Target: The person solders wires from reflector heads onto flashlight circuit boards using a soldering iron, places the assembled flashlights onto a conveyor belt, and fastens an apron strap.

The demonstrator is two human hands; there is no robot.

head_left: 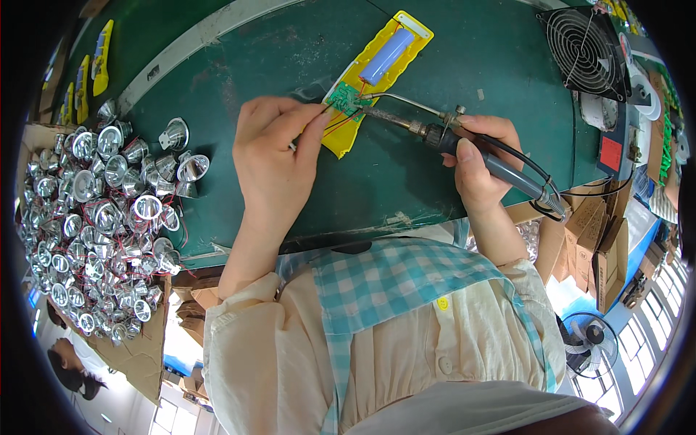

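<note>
A yellow plastic casing [349,138] lies aslant on the green table, with a purple cylindrical battery [387,57] in its far part. Nearer to me, a green circuit board [346,99] sits in the casing, with thin red and dark wires about it. My left hand [279,148] is closed in a pinch at the board's left edge, on what looks like a thin wire; a small pale bit shows between its fingers. Wrapped round a soldering iron [500,168], my right hand [482,163] holds its tip at the board. A thin metal feed tube [409,101] runs along the iron to the board.
Many silvery reflector cups [116,170] with red wires are heaped at the left, a few lying on the table [217,94]. At the far right stands a black fan with a round grille [580,47]. Cardboard boxes [591,239] sit below the table's right edge. Yellow casings [103,58] lie far left.
</note>
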